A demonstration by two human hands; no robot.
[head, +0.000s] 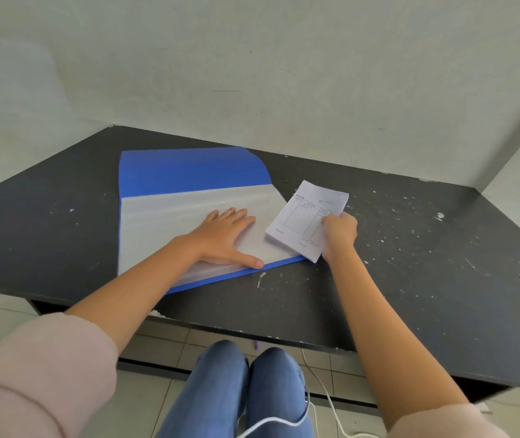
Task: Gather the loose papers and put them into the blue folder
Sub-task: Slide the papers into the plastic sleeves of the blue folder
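Note:
The blue folder [189,172] lies open on the black table, its clear plastic sleeves [170,213] facing up. My left hand [227,238] rests flat on those sleeves, fingers spread, pressing them down. A stack of white printed papers [302,216] sits at the folder's right edge, partly over the sleeves and partly over the table. My right hand [339,232] grips that stack at its right side, thumb on top.
The black table [410,263] is flecked with white paint chips and fits into a corner of pale walls [284,74]. Its front edge runs near my knees [246,374]. A white cable [325,396] hangs below the table.

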